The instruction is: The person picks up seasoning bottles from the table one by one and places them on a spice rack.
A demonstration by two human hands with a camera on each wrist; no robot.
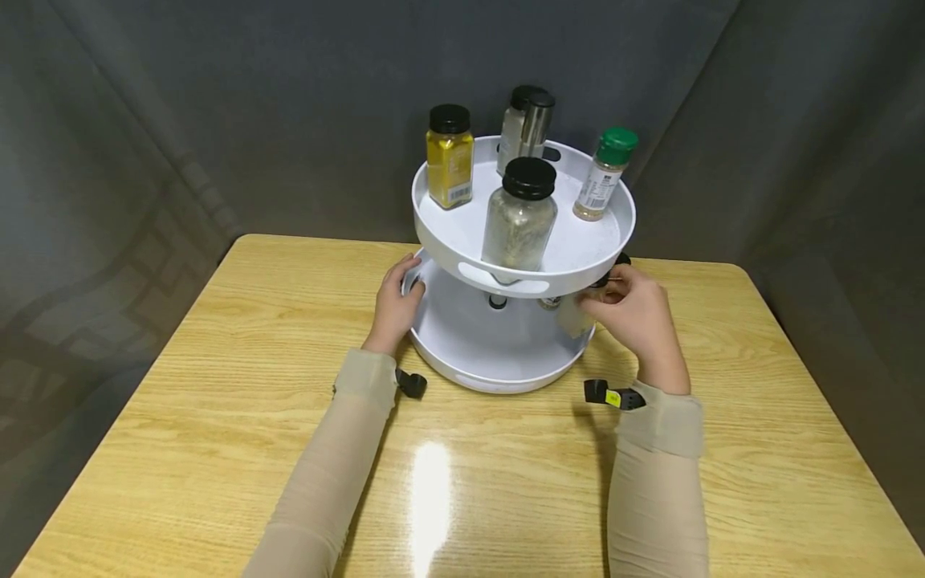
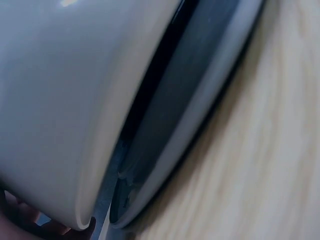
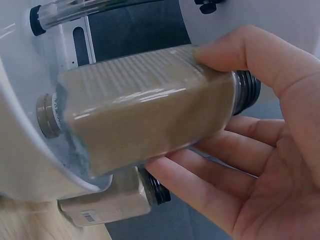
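A white two-tier round tray stands on the table, its lower tier [image 1: 491, 353] below the upper tier [image 1: 451, 233]. My left hand [image 1: 393, 309] grips the lower tier's left rim, thumb on the inner side; in the left wrist view only fingertips show at the bottom-left corner. My right hand [image 1: 639, 309] holds a square clear jar of tan powder [image 3: 150, 115] by its sides, near the black lid, at the lower tier's right rim. Behind it, a second black-lidded jar [image 3: 107, 200] stands outside the tray. A small round container [image 3: 48, 116] sits inside the lower tier.
On the upper tier stand a yellow spice jar [image 1: 450, 164], a large black-lidded jar [image 1: 519, 229], a green-capped shaker [image 1: 603, 181] and a metallic-topped container [image 1: 536, 124]. A post [image 3: 100, 11] joins the tiers. Grey curtains hang behind the wooden table [image 1: 289, 321].
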